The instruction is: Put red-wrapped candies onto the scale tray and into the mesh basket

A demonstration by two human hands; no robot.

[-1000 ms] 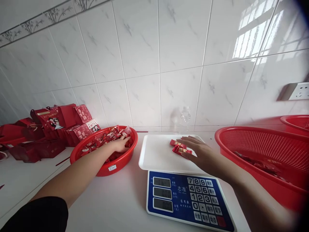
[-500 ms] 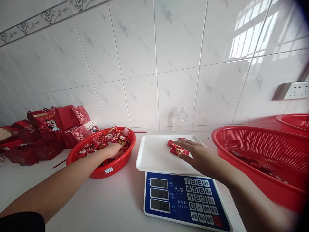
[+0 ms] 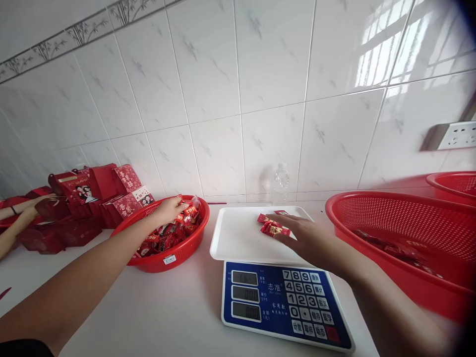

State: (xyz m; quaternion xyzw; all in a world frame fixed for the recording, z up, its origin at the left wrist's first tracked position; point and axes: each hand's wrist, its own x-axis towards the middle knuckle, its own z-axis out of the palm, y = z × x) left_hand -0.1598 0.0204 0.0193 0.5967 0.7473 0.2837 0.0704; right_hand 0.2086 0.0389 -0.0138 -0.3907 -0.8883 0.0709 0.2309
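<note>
Reaching into a red plastic basket (image 3: 182,253) of red-wrapped candies (image 3: 169,240), my left hand (image 3: 170,210) lies on the pile near the back rim. Its fingers bend down among the wrappers, and whatever they touch is mostly hidden. My right hand (image 3: 301,233) rests palm down over the white tray (image 3: 234,233) of a scale. Its fingers are stretched out beside and partly over a few red candy packets (image 3: 274,229), without closing round them. In front of the tray sits the scale's blue keypad panel (image 3: 277,302) with three small displays.
At right stands a larger red basket (image 3: 372,208) with some dark red packets low inside, another red basket (image 3: 453,181) behind it. Red gift boxes (image 3: 82,198) are stacked at left, where another person's hands (image 3: 28,213) reach in. A clear bottle (image 3: 281,178) stands by the tiled wall.
My left hand has moved up and back in the basket, and different candies show on top. My right hand has stayed on the tray. The other person's hands have come further in at left.
</note>
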